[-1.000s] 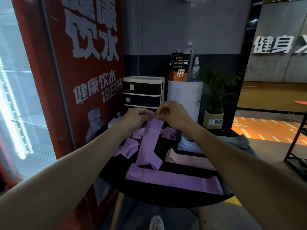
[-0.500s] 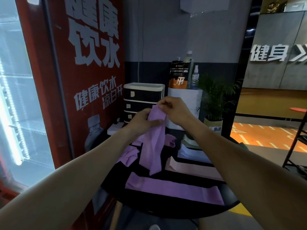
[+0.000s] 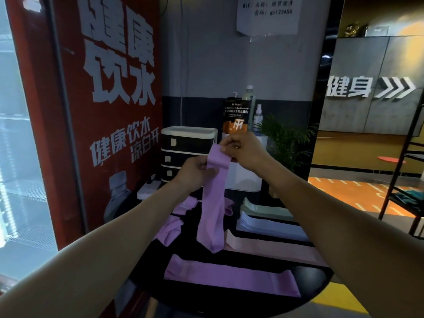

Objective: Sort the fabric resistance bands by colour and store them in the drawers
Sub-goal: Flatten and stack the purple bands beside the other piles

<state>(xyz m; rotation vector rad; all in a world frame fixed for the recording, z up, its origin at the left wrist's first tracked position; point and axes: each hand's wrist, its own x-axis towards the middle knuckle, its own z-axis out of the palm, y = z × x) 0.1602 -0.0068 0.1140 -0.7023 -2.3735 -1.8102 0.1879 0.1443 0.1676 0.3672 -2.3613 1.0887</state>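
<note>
1. Both the left hand [image 3: 195, 171] and the right hand [image 3: 243, 149] pinch the top of a long purple fabric resistance band [image 3: 212, 203], each grip grasping it.
2. The band hangs above the round black bench [image 3: 316, 285], in front of the black-and-white drawer unit [image 3: 188, 145].

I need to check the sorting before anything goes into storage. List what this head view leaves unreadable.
- Drawer unit: fronts dark, contents unseen; left hand covers its lower right part.
- Drawer labels: too small to read.
- Held purple band: hides the purple bands crumpled behind it; right hand covers its top grip.
- Green and pale blue stacks: count unclear; right forearm cuts them off.
</note>
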